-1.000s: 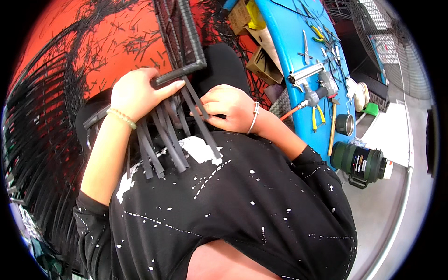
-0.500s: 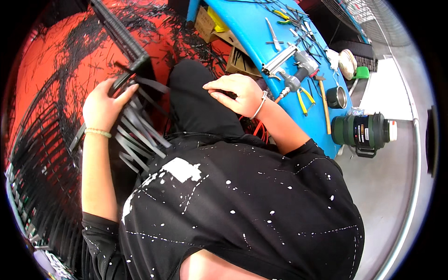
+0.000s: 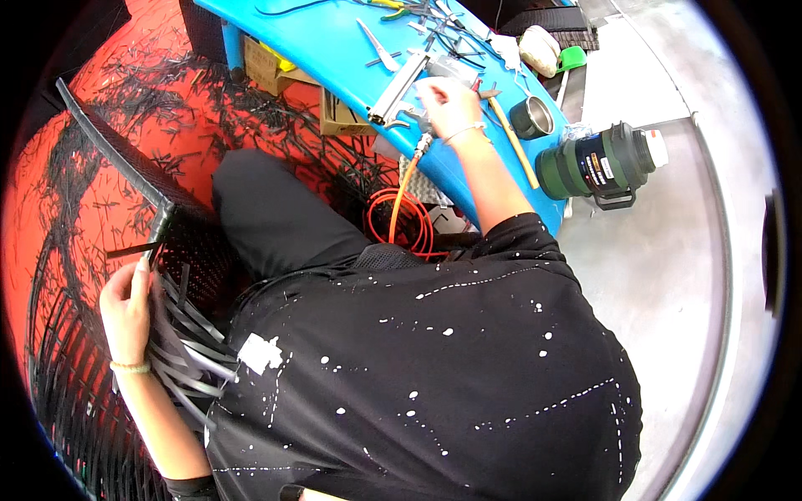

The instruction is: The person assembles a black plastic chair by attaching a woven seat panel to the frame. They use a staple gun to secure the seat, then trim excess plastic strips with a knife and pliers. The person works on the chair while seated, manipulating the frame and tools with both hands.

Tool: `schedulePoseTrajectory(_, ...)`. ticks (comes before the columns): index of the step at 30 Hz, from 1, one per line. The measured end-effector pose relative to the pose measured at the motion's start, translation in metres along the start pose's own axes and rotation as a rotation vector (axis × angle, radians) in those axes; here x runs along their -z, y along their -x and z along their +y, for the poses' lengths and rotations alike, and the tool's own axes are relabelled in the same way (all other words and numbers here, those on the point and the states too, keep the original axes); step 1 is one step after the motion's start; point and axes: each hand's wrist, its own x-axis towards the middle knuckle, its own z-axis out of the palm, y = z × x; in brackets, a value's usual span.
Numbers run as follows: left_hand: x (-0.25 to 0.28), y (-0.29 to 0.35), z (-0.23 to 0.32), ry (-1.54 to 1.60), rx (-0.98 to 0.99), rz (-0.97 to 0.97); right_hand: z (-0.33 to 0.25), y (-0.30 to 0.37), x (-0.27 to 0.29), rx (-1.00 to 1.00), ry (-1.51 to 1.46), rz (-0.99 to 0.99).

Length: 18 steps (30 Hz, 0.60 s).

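My left hand (image 3: 127,316) is at the corner of a dark woven frame (image 3: 117,149), thumb and fingers pinched on a dark flat strip (image 3: 132,250). Grey loose strips (image 3: 185,355) fan out beside that hand, toward my lap. Over on the blue table (image 3: 313,37), my right hand (image 3: 451,107) is closed around the handle of an air nail gun (image 3: 401,89). An orange hose (image 3: 404,188) runs from the gun's fitting. The hand covers most of the gun's body, so its trigger cannot be made out.
Right of the gun lie a hammer (image 3: 515,149), a metal cup (image 3: 532,118) and a big green flask (image 3: 585,167). Pliers (image 3: 393,12), a pointed silver tool (image 3: 378,44) and strip scraps lie farther back. Cardboard boxes (image 3: 347,121) stand under the table. Black offcuts litter the red floor covering (image 3: 138,58).
My right hand has gone from over my knee to the nail gun and closed on it. The view has swung right; my left hand stays by the frame's corner, now with the strip pinched.
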Motion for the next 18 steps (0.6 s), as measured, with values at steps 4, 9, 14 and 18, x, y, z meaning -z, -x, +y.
schedulePoseTrajectory(4, -0.009, 0.008, 0.063, -0.531, -0.084, 0.092, 0.06, -0.002, 0.021, -0.155, 0.304, 0.088)
schedulePoseTrajectory(9, -0.012, -0.004, 0.065, -0.629, -0.021, 0.057, 0.109, 0.026, 0.028, -0.211, 0.562, -0.028)
schedulePoseTrajectory(14, -0.026, 0.006, 0.062, -0.588, -0.02, 0.155, 0.132, 0.082, -0.007, -0.066, 0.825, 0.078)
schedulePoseTrajectory(18, -0.021, 0.012, 0.053, -0.591, -0.063, 0.196, 0.106, 0.076, 0.006, -0.197, 0.778, -0.046)
